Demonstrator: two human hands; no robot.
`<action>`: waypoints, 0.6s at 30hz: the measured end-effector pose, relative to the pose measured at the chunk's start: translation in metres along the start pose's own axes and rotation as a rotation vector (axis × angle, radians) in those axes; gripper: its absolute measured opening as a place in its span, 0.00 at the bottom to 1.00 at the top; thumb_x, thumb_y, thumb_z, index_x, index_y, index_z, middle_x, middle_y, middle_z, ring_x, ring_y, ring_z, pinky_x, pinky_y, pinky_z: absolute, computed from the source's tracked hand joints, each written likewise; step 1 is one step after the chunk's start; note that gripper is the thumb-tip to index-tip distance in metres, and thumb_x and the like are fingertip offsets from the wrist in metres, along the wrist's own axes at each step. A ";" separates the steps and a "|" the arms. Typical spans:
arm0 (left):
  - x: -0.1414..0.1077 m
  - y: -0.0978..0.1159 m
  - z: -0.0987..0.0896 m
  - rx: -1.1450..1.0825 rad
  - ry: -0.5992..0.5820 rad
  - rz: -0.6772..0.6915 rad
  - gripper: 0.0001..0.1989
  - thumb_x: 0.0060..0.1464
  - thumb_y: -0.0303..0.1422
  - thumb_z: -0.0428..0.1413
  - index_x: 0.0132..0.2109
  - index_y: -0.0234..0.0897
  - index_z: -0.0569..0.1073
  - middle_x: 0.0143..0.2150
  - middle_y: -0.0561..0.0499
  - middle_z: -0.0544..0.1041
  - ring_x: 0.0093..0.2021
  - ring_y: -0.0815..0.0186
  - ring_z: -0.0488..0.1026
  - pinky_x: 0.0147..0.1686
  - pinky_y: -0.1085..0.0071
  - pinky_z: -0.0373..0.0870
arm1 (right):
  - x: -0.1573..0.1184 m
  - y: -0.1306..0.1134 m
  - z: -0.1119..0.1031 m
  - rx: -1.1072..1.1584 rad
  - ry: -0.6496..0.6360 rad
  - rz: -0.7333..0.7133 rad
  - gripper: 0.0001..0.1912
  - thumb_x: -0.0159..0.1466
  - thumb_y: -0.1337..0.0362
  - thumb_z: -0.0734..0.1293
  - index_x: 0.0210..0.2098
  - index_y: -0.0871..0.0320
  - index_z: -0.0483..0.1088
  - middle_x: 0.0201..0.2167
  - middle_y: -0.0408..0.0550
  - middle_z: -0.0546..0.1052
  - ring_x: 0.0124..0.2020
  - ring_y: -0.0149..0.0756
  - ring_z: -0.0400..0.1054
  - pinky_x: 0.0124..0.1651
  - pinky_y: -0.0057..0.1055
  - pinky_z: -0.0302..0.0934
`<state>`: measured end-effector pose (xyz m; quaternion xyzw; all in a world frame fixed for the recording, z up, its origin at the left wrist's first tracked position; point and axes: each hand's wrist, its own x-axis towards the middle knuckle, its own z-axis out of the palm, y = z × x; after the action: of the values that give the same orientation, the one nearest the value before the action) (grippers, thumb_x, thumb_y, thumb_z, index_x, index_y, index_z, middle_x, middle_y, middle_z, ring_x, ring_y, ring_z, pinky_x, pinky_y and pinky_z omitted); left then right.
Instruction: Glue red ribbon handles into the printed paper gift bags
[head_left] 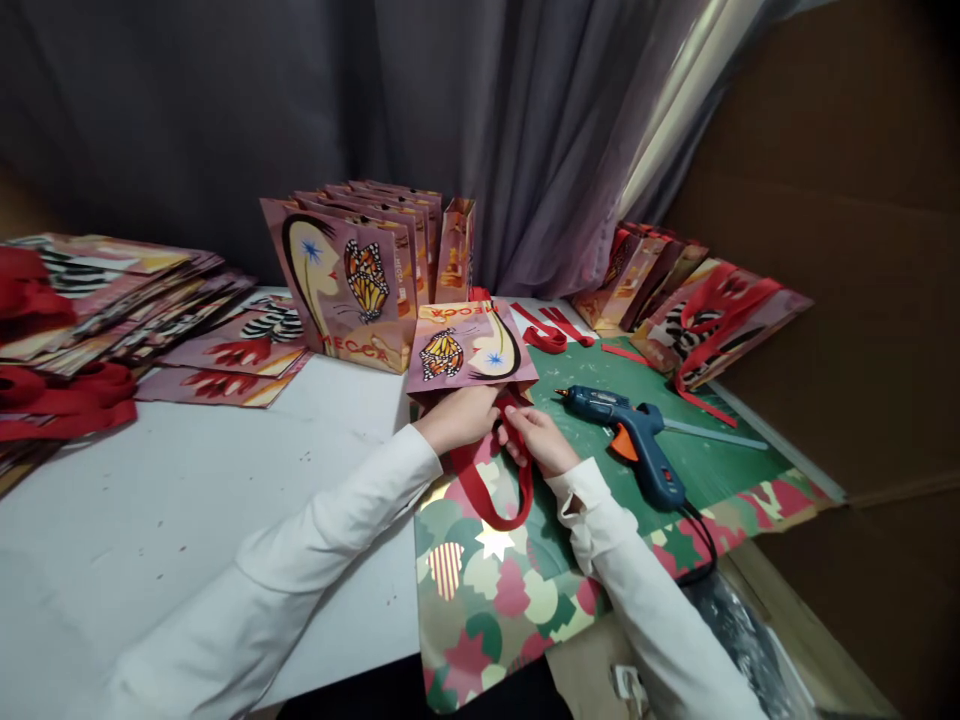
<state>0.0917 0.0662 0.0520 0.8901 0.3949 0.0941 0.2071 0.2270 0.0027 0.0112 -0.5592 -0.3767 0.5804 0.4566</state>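
Observation:
A pink paper gift bag (474, 345) printed with a butterfly and a drawn face lies on its side in front of me, its mouth toward me. My left hand (463, 415) reaches to the bag's mouth, its fingertips partly hidden inside the edge. My right hand (538, 436) is closed, pinching a red ribbon (491, 508) at the same edge. The ribbon hangs down in a loop between my hands and over patterned wrapping paper (480, 610). To the right, a blue glue gun (630, 430) with an orange trigger lies with its nozzle toward the bag.
Several finished-looking bags (352, 265) stand upright behind. More bags with red ribbon (705, 320) are at the right, beside a cardboard wall (847, 220). Flat bags (112, 290) are stacked left. Loose red ribbons (547, 335) lie on the green mat (712, 470).

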 end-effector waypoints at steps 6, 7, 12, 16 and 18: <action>0.002 0.002 0.000 0.131 -0.011 -0.101 0.10 0.55 0.27 0.52 0.42 0.29 0.74 0.43 0.36 0.79 0.45 0.52 0.77 0.42 0.65 0.70 | -0.007 -0.001 0.001 -0.043 -0.016 0.048 0.12 0.62 0.57 0.62 0.29 0.59 0.69 0.09 0.34 0.66 0.06 0.22 0.47 0.07 0.21 0.40; 0.001 0.003 -0.001 0.141 -0.001 -0.113 0.10 0.56 0.27 0.51 0.42 0.29 0.74 0.44 0.35 0.78 0.45 0.52 0.77 0.42 0.66 0.69 | -0.007 -0.002 0.002 -0.055 -0.027 0.058 0.12 0.62 0.57 0.62 0.29 0.60 0.69 0.10 0.34 0.66 0.06 0.22 0.48 0.07 0.21 0.40; 0.002 0.004 -0.007 0.154 0.017 -0.138 0.10 0.57 0.29 0.52 0.43 0.29 0.73 0.44 0.37 0.78 0.46 0.53 0.76 0.42 0.67 0.69 | -0.006 -0.002 0.002 -0.101 -0.083 0.046 0.12 0.64 0.59 0.61 0.30 0.60 0.69 0.10 0.33 0.65 0.05 0.21 0.47 0.08 0.21 0.39; 0.002 0.005 -0.009 0.139 0.020 -0.127 0.11 0.56 0.26 0.51 0.46 0.30 0.72 0.46 0.38 0.78 0.47 0.55 0.76 0.42 0.69 0.68 | -0.007 -0.001 0.003 -0.111 -0.100 0.025 0.12 0.65 0.61 0.60 0.30 0.61 0.69 0.10 0.33 0.65 0.05 0.21 0.47 0.08 0.20 0.39; 0.001 0.005 -0.009 0.132 0.018 -0.130 0.12 0.54 0.24 0.51 0.46 0.29 0.73 0.46 0.38 0.78 0.47 0.55 0.76 0.40 0.69 0.68 | -0.007 -0.001 0.003 -0.118 -0.099 0.023 0.12 0.64 0.60 0.60 0.30 0.61 0.70 0.10 0.33 0.66 0.05 0.20 0.47 0.08 0.20 0.39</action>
<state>0.0930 0.0668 0.0628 0.8733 0.4592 0.0621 0.1504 0.2239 -0.0036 0.0146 -0.5602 -0.4258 0.5894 0.3969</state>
